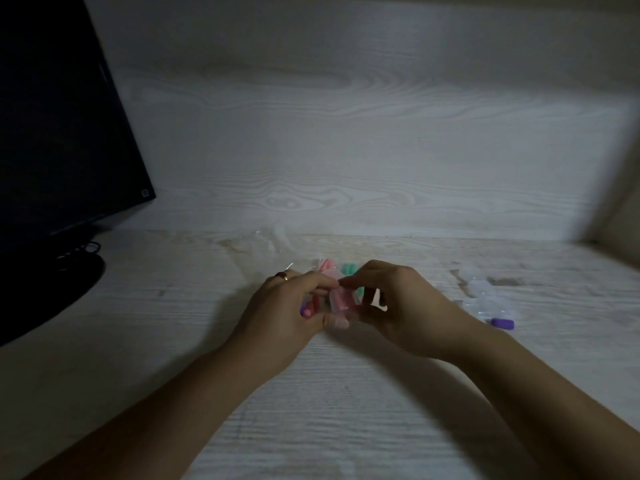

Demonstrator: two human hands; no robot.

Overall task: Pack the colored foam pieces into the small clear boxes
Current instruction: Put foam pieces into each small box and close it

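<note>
Fingers [320, 282] of left hand [294, 306] are curled shut around a small clear box [341, 301] with pink foam pieces [337, 299] inside; thumb under, index on top. A purple piece [305, 310] and something red show just behind the palm; can't tell if they're held or lying on the table [346, 393].

Far left: dark monitor [59, 133] on its stand, well clear of the work.

Behind the hands: crinkled clear bag [277, 251], more pink pieces [327, 265] and green pieces [349, 270] loose on the table.

Right hand [391, 306] pinches the same box from the other side, fingertips closed on its top edge and touching the left index tip. Looks like the step is seating the pink pieces or closing the lid. Blur hides the lid, so can't say which.

Far right: cluster of empty clear boxes [485, 296], one loose purple foam piece [502, 323] just in front of them.

To do it well:
- left hand only steadies the box, squeeze light, thin walls will flex
- push the foam fully below the rim before closing, it springs back
- press the lid evenly at both ends, feel for the snap
- keep the box low over the table so a dropped piece stays near

Most boxes look unfilled, so it's early in the task.
</note>
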